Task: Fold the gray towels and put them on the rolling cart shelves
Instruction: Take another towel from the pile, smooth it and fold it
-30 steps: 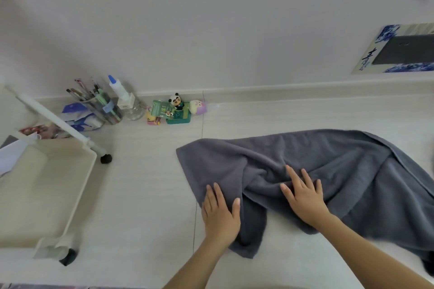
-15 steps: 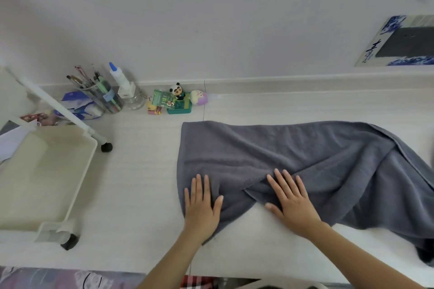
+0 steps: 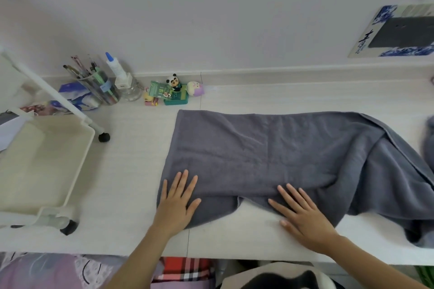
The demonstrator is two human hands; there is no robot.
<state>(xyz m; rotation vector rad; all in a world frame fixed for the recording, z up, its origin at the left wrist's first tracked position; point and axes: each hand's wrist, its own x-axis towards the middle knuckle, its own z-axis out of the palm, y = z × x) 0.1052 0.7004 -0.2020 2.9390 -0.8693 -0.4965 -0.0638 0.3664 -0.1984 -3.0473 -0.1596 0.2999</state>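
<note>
pens and brushes upright in a clear cup [image 3: 103, 88] by the wall; cream cart tray [image 3: 42, 164] at left. gray towel [image 3: 270, 155] spread on the white table [image 3: 131, 171], near edge under left hand [image 3: 177, 206] and right hand [image 3: 303, 214], both flat, fingers splayed.

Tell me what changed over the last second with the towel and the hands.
Both hands, left hand and right hand, slid apart along the near edge of the gray towel, the left going left. The bunched left end got spread flat, its twisted fold gone. Both palms stayed flat on the cloth, gripping nothing. The cart and the pen cup stayed put; the towel's right end is still rumpled.
</note>
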